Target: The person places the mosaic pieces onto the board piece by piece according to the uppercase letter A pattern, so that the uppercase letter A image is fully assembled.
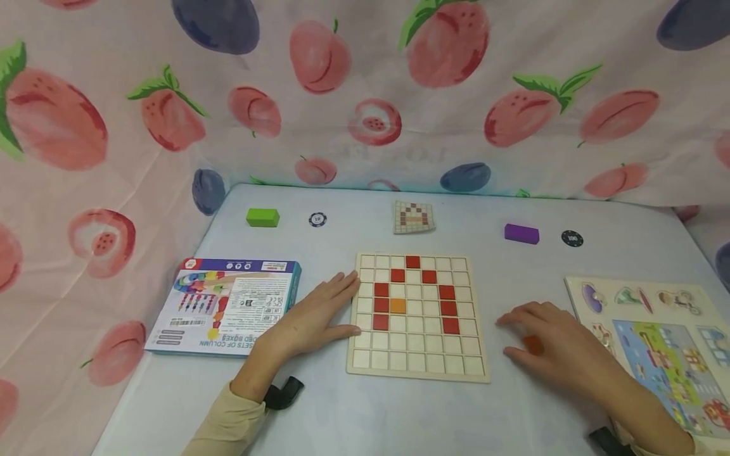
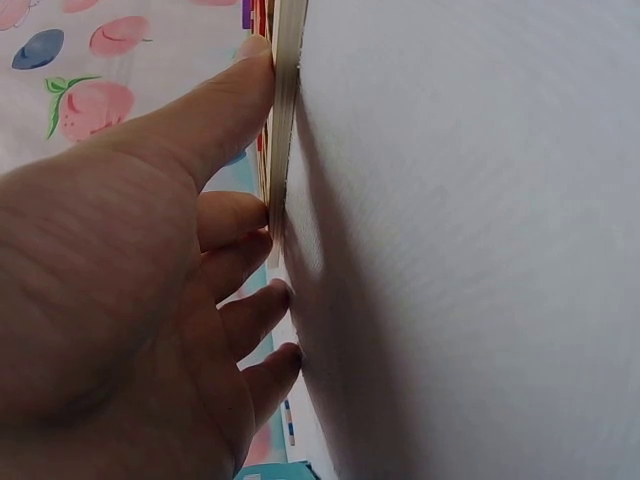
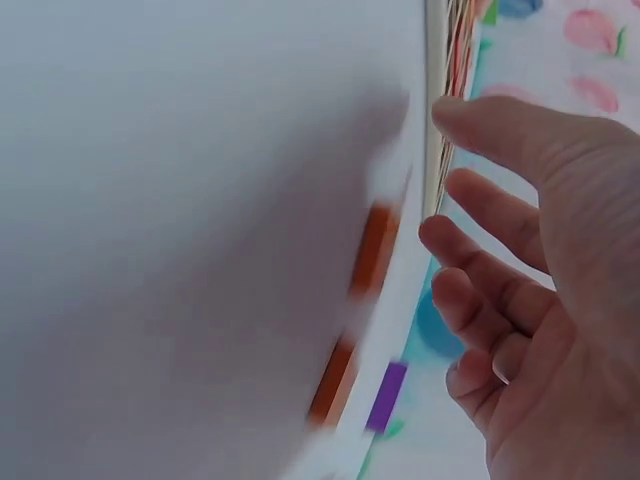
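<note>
A wooden grid board (image 1: 415, 361) lies on the table with several red tiles (image 1: 412, 261) set in an arch shape. One orange tile (image 1: 397, 306) sits inside that arch on the left. With fingers extended, my left hand (image 1: 310, 316) rests at the board's left edge; its thumb and index fingertip touch that edge in the left wrist view. My right hand (image 1: 556, 351) hovers right of the board, fingers loosely bent and holding nothing. Beneath it an orange tile (image 1: 533, 345) shows between thumb and fingers. The right wrist view shows two orange tiles (image 3: 374, 250) on the table.
A boxed set (image 1: 228, 304) lies at left, a picture puzzle board (image 1: 593, 297) at right. Along the back are a green block (image 1: 263, 218), a pattern card (image 1: 413, 217), a purple block (image 1: 521, 234) and two chips, one white-centred (image 1: 317, 220), one black (image 1: 572, 238).
</note>
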`<state>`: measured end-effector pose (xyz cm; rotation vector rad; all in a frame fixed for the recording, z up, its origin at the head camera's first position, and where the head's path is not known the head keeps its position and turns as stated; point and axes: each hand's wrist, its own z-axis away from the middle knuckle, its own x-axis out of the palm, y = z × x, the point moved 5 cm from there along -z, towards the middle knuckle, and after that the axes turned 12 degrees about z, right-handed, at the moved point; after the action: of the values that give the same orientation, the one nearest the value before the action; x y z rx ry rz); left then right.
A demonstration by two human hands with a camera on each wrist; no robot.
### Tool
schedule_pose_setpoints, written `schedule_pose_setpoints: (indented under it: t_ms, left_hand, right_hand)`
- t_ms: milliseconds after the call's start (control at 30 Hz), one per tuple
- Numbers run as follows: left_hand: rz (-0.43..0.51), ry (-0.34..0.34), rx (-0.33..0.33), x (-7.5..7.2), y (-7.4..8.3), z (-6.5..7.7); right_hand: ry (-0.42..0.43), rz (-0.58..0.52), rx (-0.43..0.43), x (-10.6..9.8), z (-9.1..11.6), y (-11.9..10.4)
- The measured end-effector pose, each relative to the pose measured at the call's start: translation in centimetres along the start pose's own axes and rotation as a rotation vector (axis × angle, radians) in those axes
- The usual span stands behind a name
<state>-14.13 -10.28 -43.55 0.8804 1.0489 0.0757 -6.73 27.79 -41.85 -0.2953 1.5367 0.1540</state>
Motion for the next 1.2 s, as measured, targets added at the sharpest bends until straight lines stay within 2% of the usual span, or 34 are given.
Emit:
schedule_pose_setpoints:
  t_ms: [200, 267, 433, 733, 933, 1200]
  left_hand:
    - [0.007, -0.003, -0.007, 0.0, -0.1, 0.0]
    - [0.006, -0.003, -0.006, 0.1, -0.1, 0.0]
    - [0.004, 0.003, -0.001, 0.1, -0.3, 0.0]
    - [0.006, 0.005, 0.001, 0.1, -0.1, 0.0]
    - [0.013, -0.002, -0.001, 0.2, 0.0, 0.0]
    - [0.014, 0.006, 0.006, 0.1, 0.0, 0.0]
  right_hand:
    - [-0.025, 0.028, 0.012, 0.5, 2.0, 2.0]
    - [0.0, 0.031, 0.001, 0.5, 2.2, 2.2]
    - [0.056, 0.04, -0.017, 0.4, 2.2, 2.4]
    - [0.039, 0.061, 0.034, 0.4, 1.6, 2.1]
    - [0.133, 0.05, -0.007, -0.3, 0.1, 0.3]
    - [0.201, -0.007, -0.132, -0.9, -4.6, -5.0]
